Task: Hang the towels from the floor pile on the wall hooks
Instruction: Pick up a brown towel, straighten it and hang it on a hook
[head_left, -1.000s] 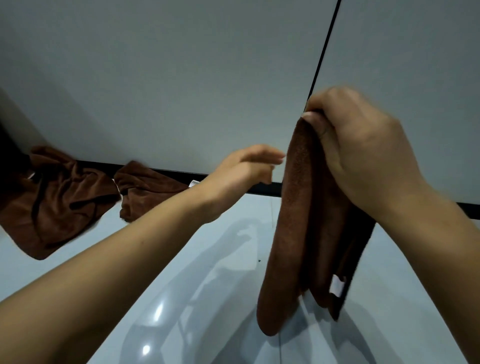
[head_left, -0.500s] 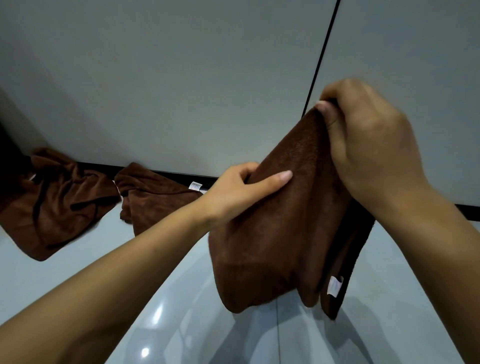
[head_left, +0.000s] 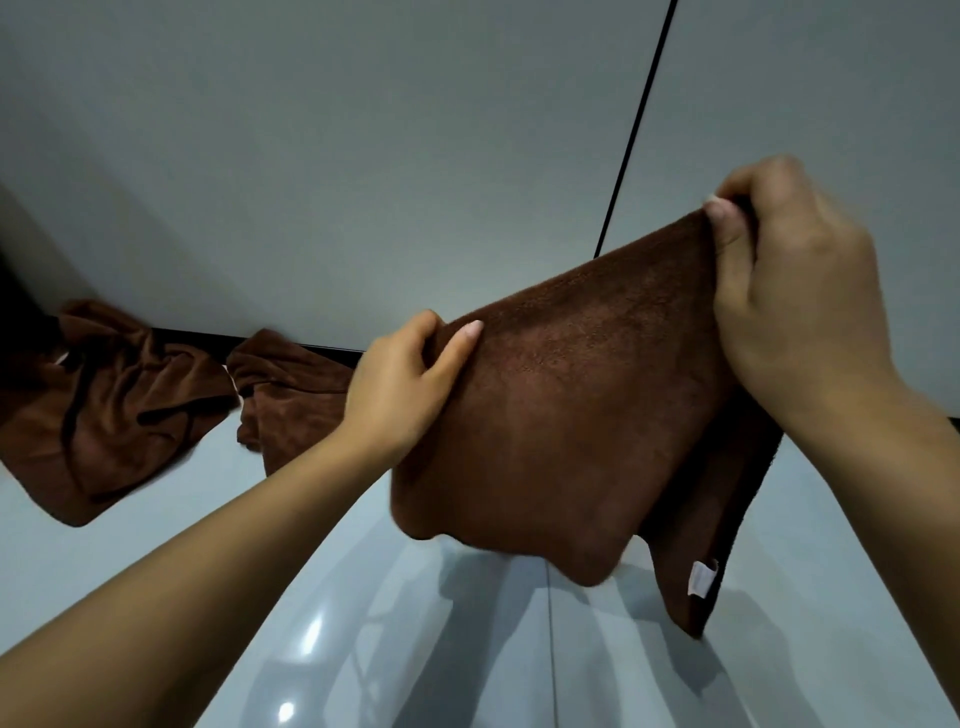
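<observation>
Two corners of the brown towel (head_left: 571, 415) were now pinched, by left hand (head_left: 400, 384) and right hand (head_left: 795, 291), the cloth having been spread before the wall (head_left: 363, 156), ready for hanging.

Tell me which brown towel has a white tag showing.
The towel held up between the left hand and right hand; its tag hangs at the lower right. The two floor towels show no clear tag.
</observation>
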